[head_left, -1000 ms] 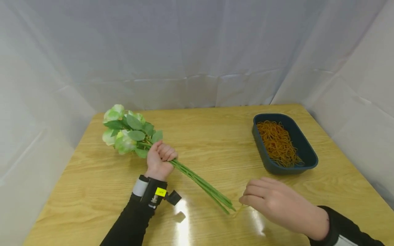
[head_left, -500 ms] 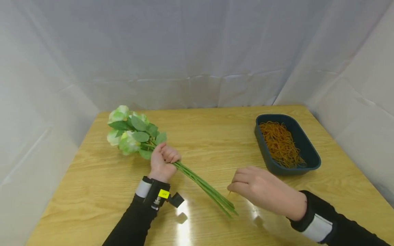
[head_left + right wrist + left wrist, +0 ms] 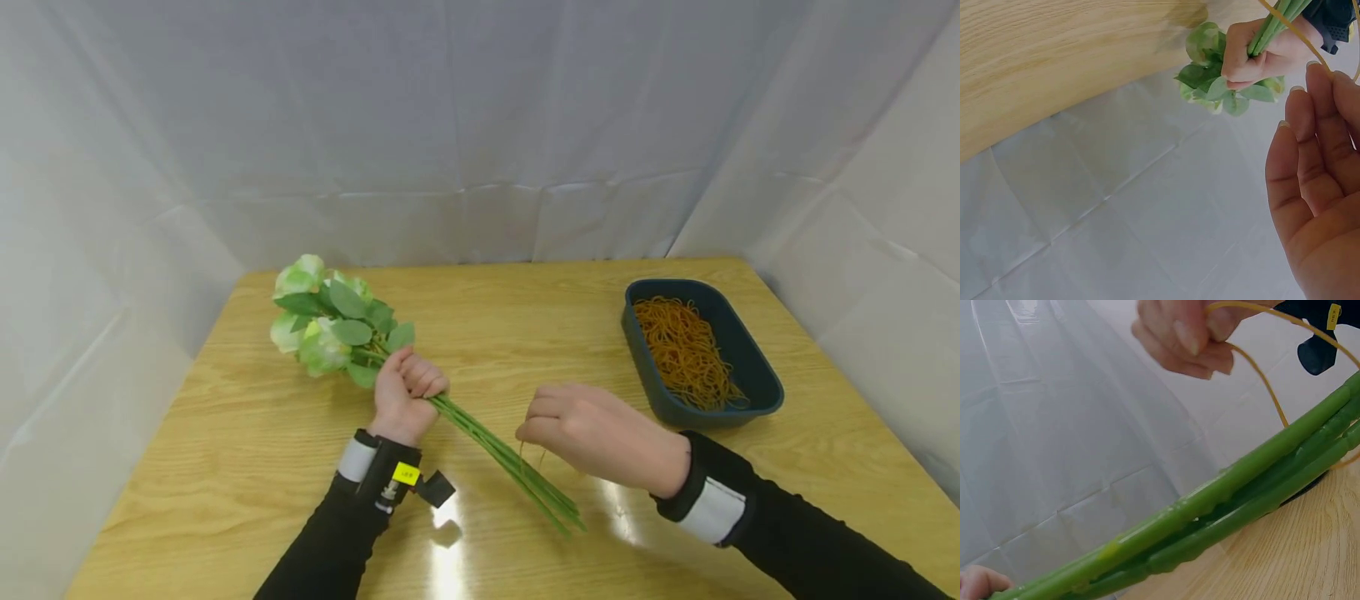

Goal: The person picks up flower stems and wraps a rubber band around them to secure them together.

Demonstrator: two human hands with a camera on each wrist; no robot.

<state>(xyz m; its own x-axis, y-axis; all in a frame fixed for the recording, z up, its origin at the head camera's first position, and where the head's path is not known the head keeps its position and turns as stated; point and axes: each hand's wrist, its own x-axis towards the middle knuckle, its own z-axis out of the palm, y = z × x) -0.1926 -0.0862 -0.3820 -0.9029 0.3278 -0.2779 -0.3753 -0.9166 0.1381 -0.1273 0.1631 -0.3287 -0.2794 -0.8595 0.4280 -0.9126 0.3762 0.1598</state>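
My left hand grips a bunch of pale green and white flowers just below the leaves. Their long green stems slant down to the right, bare ends over the table. Between thumb and fingertips, my right hand pinches a thin yellow-orange rubber band above the lower stems. In the left wrist view the band is stretched into a loop, and a piece shows below the stems, so it appears to run around them. The right wrist view shows the pinched fingertips at the frame's edge.
A dark blue bin with a heap of rubber bands stands at the right of the wooden table. Pale sheeting hangs behind the table and along both sides.
My right hand has moved left and up along the stems with the rubber band, from beyond their cut ends to over their lower part. The left hand keeps its grip on the flowers.
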